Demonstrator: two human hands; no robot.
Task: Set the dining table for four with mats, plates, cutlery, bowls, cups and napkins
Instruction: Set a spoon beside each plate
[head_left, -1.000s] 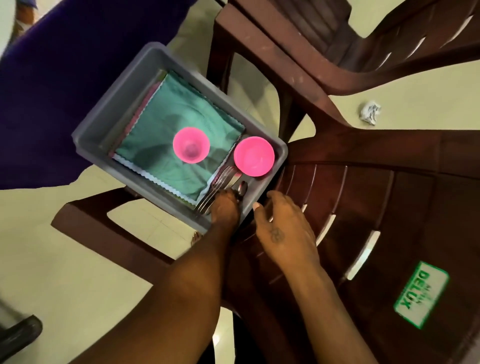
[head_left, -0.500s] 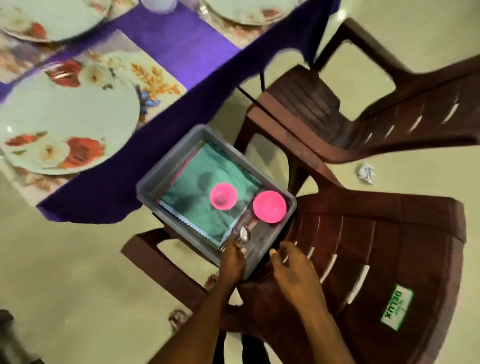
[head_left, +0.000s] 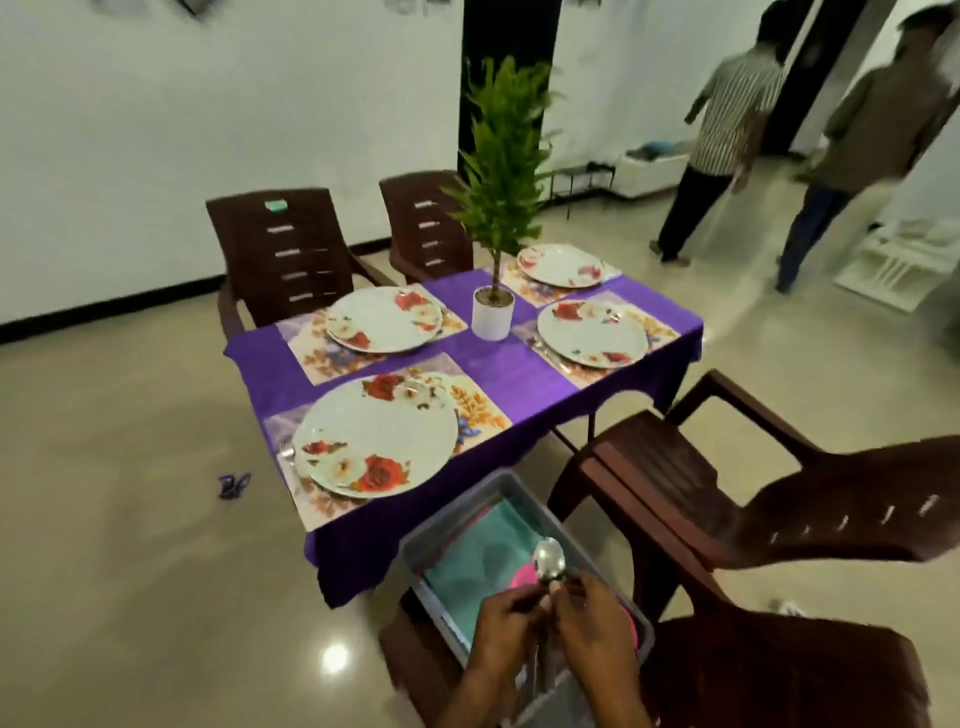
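My left hand and right hand meet at the lower centre of the view, both closed on a bundle of cutlery; one spoon rises between the fingertips with its bowl uppermost, while the handles hang blurred between the wrists, so I cannot tell how many pieces I hold. Directly beneath the hands sits a grey bin, resting on a brown plastic chair; inside it lie a folded teal napkin and a pink item largely hidden by my fingers. Beyond the bin stands the surface, covered by a purple cloth. Four floral mats each carry one floral plate: the nearest plate by the near edge, a second behind it, a third to the right, and a fourth at the far right corner. A potted plant in a white pot stands between the plates. More brown chairs surround the surface. Two people are in the background at upper right, blurred.
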